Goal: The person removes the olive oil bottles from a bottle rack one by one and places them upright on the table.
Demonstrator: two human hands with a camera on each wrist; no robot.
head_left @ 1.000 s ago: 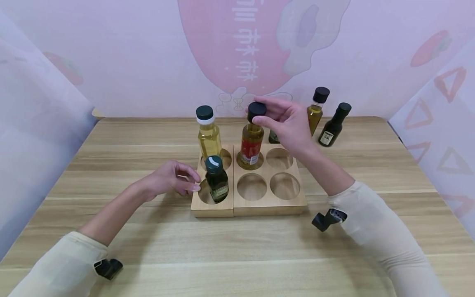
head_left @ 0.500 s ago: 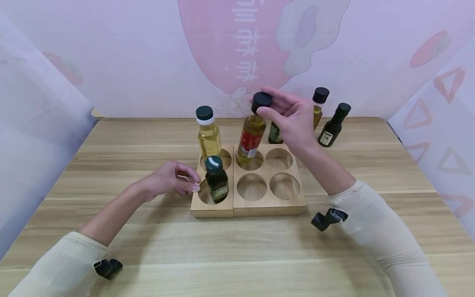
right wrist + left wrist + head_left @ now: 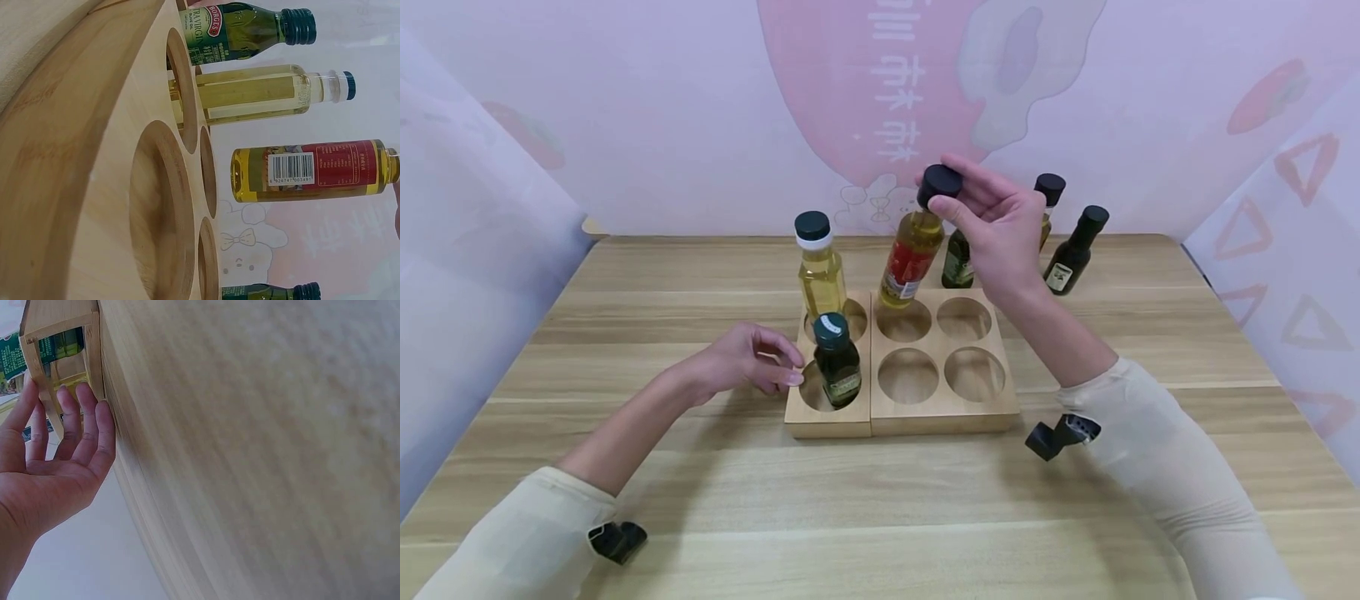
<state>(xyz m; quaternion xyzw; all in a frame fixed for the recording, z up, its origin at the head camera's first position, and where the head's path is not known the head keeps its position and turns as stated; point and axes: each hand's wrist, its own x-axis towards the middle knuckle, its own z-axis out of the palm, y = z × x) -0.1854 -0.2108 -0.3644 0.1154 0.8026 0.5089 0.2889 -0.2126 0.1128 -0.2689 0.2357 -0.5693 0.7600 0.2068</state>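
My right hand (image 3: 1003, 229) grips the black cap of an oil bottle with a red label (image 3: 912, 260). The bottle leans, its base just above the back-left hole of the wider wooden rack block (image 3: 943, 423); the right wrist view shows the barcode on the bottle (image 3: 300, 170), apart from the wood. My left hand (image 3: 748, 360) rests its fingertips against the side of the narrow wooden block (image 3: 829, 430). That block holds a dark green olive oil bottle (image 3: 838, 371) in front and a pale yellow oil bottle (image 3: 822, 279) behind it.
Behind the rack stands a green bottle (image 3: 957, 260), partly covered by my right hand. Farther right are a black-capped oil bottle (image 3: 1049, 188), mostly hidden, and a small dark bottle (image 3: 1071, 257). A printed backdrop (image 3: 700, 125) rises behind the table's far edge.
My right hand has lifted the red-labelled oil bottle up out of the back-left hole and moved slightly right, tilting it. My left hand stays at the rack's side.
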